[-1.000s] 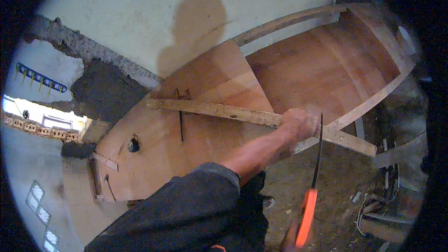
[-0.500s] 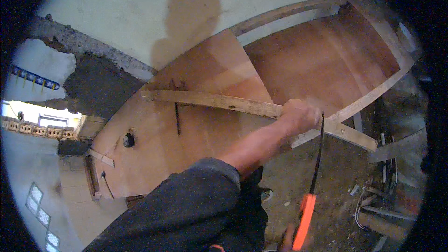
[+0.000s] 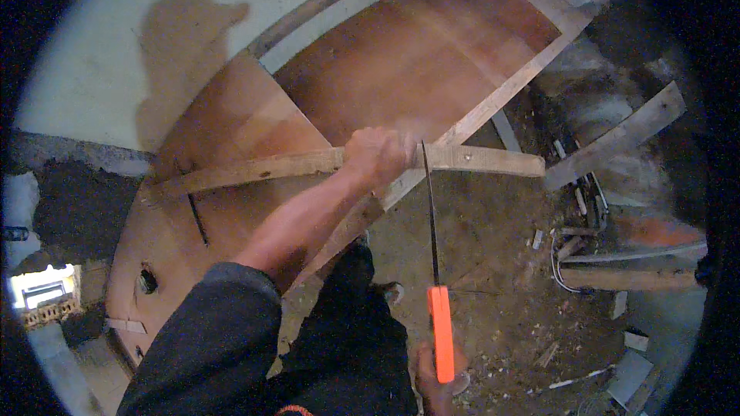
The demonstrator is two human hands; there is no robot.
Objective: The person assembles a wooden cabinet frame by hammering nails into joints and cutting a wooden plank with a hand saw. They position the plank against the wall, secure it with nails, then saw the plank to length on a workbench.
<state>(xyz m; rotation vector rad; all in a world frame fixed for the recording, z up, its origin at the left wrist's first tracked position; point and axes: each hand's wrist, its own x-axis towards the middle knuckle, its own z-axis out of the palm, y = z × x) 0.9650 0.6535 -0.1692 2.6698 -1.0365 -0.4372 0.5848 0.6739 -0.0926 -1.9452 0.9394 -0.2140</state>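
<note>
My left hand (image 3: 381,156) is closed over a long wooden strip (image 3: 486,159), pressing it where it crosses the edge of a brown plywood panel structure (image 3: 378,69). Just right of those fingers, the thin dark blade of a handsaw (image 3: 434,239) lies across the strip. Below, my right hand (image 3: 438,370) grips the saw's bright orange handle, which partly covers the fingers. The strip's right end sticks out past the frame over the floor. Whether the teeth have cut into the wood cannot be made out.
Another board (image 3: 617,135) slants up at the right. Offcuts, a pale cable (image 3: 556,262) and a timber beam (image 3: 632,279) lie on the dirt floor (image 3: 493,254) strewn with scraps. A dark round object (image 3: 146,280) rests on the plywood at left. The pale wall (image 3: 100,85) stands behind.
The view has turned, so the strip, panel and saw appear farther left and more floor shows at right. Both hands keep their grips, and more of the saw handle is visible.
</note>
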